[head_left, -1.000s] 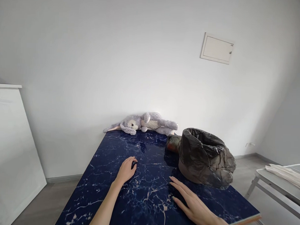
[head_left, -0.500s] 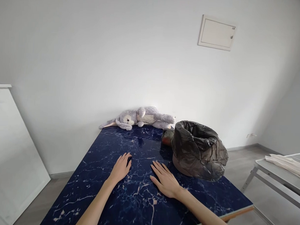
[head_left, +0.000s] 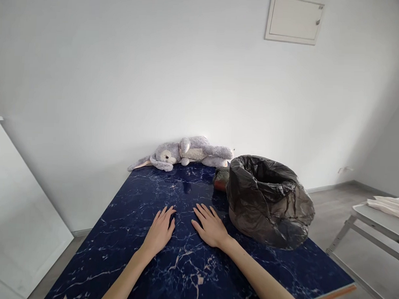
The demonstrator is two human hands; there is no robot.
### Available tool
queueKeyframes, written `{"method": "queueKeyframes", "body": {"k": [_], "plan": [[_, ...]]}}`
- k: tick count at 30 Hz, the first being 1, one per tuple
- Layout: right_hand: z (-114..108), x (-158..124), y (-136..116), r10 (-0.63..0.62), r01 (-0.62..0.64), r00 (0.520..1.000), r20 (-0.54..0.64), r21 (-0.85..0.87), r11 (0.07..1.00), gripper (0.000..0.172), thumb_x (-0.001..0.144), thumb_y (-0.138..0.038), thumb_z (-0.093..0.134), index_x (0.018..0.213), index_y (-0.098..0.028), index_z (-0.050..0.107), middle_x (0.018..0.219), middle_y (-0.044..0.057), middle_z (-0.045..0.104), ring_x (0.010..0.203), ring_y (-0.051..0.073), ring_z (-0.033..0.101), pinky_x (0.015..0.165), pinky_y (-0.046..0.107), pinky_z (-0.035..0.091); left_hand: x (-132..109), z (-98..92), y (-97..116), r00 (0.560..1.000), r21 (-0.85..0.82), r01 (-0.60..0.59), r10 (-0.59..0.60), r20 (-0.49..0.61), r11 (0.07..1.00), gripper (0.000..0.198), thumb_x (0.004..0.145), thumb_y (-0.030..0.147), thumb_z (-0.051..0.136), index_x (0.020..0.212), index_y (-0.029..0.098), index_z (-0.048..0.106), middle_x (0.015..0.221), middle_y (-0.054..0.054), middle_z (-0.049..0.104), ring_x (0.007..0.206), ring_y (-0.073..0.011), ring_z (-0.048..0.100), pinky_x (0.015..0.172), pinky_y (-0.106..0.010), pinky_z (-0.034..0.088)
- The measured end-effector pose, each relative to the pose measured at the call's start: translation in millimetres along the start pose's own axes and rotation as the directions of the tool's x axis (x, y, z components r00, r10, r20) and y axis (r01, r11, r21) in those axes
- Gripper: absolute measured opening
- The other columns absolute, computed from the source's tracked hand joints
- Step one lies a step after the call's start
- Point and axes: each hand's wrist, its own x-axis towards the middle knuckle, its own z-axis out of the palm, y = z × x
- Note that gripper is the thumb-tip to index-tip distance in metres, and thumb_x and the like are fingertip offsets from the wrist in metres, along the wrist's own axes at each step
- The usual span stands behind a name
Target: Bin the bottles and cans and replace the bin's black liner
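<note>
My left hand [head_left: 160, 230] lies palm down on the dark blue marbled table [head_left: 124, 234], fingers spread and holding nothing. My right hand [head_left: 210, 226] rests flat on the same surface, also spread, just left of a bin [head_left: 269, 204] lined with a black plastic bag. The bag's edge is folded over the rim, and the bin's inside is dark. Beyond my hands, a grey plush rabbit [head_left: 186, 153] lies on its side along the table's far edge, its head to the left.
Behind the bin, partly hidden, sits a dark and reddish item [head_left: 220, 180] I cannot make out. A white cabinet [head_left: 23, 213] stands at left. A folding table [head_left: 380, 221] with pale cloth [head_left: 389, 206] is at right. The wall [head_left: 156, 78] closes off the far side.
The view has tilted down slightly. My right hand has shifted a little left and forward, away from the bin. My left hand stays flat in nearly the same place.
</note>
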Motion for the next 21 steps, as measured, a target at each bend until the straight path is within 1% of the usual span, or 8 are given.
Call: {"method": "queueKeyframes", "body": {"k": [4,8,15,21], "plan": [[1.6,6.1,1.3,0.027,-0.026,0.999,-0.021,0.004,1.000,0.074,0.110,-0.064,0.014,0.168,-0.022,0.033,0.174,0.000,0.023,0.163,0.024,0.014,0.134,0.048,0.005,-0.7,-2.2,1.9,1.000,0.007,0.003,-0.003,0.014,1.000,0.048,0.112,0.044,0.031,0.151,0.023,0.051,0.167,-0.008,0.046,0.159,-0.0312,0.034,0.130,-0.058,0.030],[0.1,6.5,-1.8,0.038,-0.038,0.999,-0.030,0.006,0.999,0.072,0.111,-0.061,0.015,0.167,-0.020,0.034,0.174,0.001,0.023,0.163,0.024,0.014,0.134,0.048,0.006,-1.5,-4.4,3.8,1.000,0.007,-0.001,0.001,0.009,1.000,0.046,0.112,0.042,0.032,0.150,0.024,0.052,0.166,-0.007,0.047,0.159,-0.0307,0.034,0.131,-0.057,0.029],[-4.3,5.5,-7.0,0.047,-0.046,0.998,-0.035,0.025,0.999,0.071,0.111,-0.059,0.015,0.167,-0.020,0.035,0.174,0.001,0.023,0.163,0.025,0.015,0.134,0.049,0.006,-2.1,-7.1,4.0,1.000,0.016,0.002,-0.002,0.000,1.000,0.045,0.112,0.043,0.034,0.149,0.027,0.052,0.166,-0.006,0.047,0.158,-0.0313,0.036,0.130,-0.059,0.032],[-5.5,5.5,-7.2,0.045,-0.043,0.998,-0.038,0.046,0.998,0.072,0.111,-0.061,0.016,0.167,-0.021,0.036,0.173,0.000,0.024,0.163,0.026,0.016,0.135,0.049,0.008,-0.5,-4.4,0.1,1.000,0.020,-0.009,0.009,-0.012,1.000,0.044,0.111,0.042,0.036,0.150,0.030,0.052,0.167,-0.004,0.047,0.158,-0.0316,0.036,0.129,-0.060,0.033]]}}
